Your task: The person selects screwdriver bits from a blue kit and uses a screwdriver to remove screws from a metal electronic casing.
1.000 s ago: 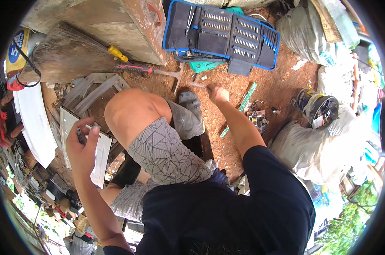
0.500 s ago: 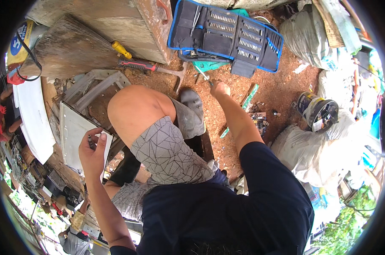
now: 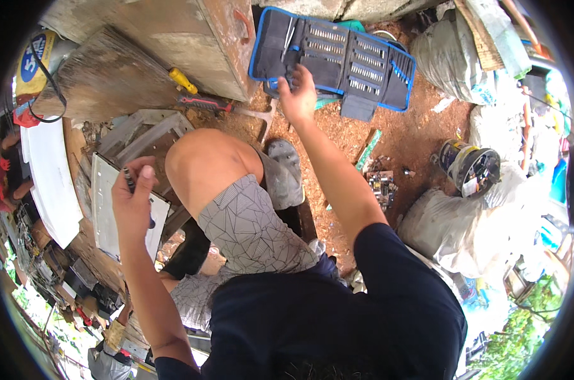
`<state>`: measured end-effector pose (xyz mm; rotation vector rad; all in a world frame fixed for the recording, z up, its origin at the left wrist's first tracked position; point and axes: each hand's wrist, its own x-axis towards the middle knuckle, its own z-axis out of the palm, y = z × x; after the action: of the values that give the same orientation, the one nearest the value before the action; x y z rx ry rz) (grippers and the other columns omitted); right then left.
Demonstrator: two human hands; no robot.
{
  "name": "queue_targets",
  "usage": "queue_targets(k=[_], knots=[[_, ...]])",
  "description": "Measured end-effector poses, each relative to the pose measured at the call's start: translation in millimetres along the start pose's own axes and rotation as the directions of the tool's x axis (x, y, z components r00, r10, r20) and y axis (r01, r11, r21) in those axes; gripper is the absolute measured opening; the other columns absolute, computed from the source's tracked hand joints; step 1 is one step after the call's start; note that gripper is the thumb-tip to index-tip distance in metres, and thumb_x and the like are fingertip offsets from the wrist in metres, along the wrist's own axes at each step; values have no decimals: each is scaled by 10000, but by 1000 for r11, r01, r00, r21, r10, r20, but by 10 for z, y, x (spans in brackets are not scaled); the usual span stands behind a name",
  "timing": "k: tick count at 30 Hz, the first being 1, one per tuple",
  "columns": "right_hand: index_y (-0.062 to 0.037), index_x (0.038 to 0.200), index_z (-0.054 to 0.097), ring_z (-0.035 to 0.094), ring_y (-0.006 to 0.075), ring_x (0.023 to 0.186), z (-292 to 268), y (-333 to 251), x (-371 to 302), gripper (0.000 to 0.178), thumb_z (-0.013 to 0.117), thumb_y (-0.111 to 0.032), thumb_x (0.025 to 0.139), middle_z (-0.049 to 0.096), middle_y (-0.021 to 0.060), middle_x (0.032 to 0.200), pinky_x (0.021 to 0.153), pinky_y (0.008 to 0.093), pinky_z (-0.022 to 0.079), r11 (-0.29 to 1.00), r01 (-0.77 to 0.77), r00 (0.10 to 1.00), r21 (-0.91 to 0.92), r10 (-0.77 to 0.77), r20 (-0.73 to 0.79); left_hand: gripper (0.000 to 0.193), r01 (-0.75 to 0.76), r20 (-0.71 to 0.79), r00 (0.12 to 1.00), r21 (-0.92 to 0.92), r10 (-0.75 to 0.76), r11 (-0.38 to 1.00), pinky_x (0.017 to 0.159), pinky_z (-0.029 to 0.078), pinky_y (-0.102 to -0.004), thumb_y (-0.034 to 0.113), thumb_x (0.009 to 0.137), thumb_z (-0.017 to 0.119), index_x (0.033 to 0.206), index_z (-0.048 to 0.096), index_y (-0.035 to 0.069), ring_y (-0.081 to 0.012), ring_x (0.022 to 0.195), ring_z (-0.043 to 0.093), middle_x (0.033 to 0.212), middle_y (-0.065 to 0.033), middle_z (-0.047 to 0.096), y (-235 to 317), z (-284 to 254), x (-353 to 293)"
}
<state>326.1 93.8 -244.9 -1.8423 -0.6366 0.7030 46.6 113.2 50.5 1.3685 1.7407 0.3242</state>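
Note:
My left hand (image 3: 132,199) is closed around a slim, dark screwdriver (image 3: 129,180), whose lower end shows beneath the palm. Behind that hand lies a flat white panel (image 3: 106,202). My right hand (image 3: 299,100) reaches to the lower left part of an unfolded black tool roll (image 3: 325,75) with blue edging. Its fingers are apart, and I make out nothing held in them. Rows of small screwdriver bits (image 3: 366,66) fill the roll's middle, and thin tools sit in its left pocket.
A red-and-black-handled hammer (image 3: 205,102) and a yellow-handled tool (image 3: 182,80) lie beside wooden boards. On the dirt floor are a circuit board (image 3: 380,185) and a green strip (image 3: 368,149). A black bucket (image 3: 480,171) and filled sacks (image 3: 451,228) stand at the right.
My right hand has moved up and left to the tool roll; the thin-shafted tool it held is no longer seen in it. The left hand has shifted slightly left and up.

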Motion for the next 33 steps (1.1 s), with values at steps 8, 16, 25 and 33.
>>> queue_targets(k=[8,16,25,33], knots=[[-49,1534,223,573,368,1183,496,-291,340,967,750,-352,782,533,216,1269,993,438,495,727,283,896,-626,32,443,337,-112,76,989,-137,124,984,664,402,-220,281,915,728,1089,669,-2,-51,729,478,798,38,547,256,155,-246],[-69,1337,547,606,376,936,-19,-399,12,543,647,-163,812,576,167,960,797,483,522,801,453,891,-391,-399,215,563,-291,358,917,292,178,911,769,503,-350,514,859,707,1047,682,-16,-255,832,655,886,-150,690,764,860,462],[-7,1232,602,610,361,931,-535,-537,-613,502,731,-100,756,597,161,955,805,457,508,858,477,864,-191,-416,284,487,-272,279,953,624,116,733,881,517,-459,429,871,679,1056,695,-21,-394,1000,671,1005,-241,704,529,2175,1184],[125,1444,337,371,433,1390,-1939,1048,975,932,762,-421,820,369,305,1496,1192,464,270,871,-167,874,-461,-85,-478,313,-297,303,945,650,120,700,900,527,-447,282,873,660,1027,703,13,-381,1017,669,1047,-231,700,809,2111,1075]])
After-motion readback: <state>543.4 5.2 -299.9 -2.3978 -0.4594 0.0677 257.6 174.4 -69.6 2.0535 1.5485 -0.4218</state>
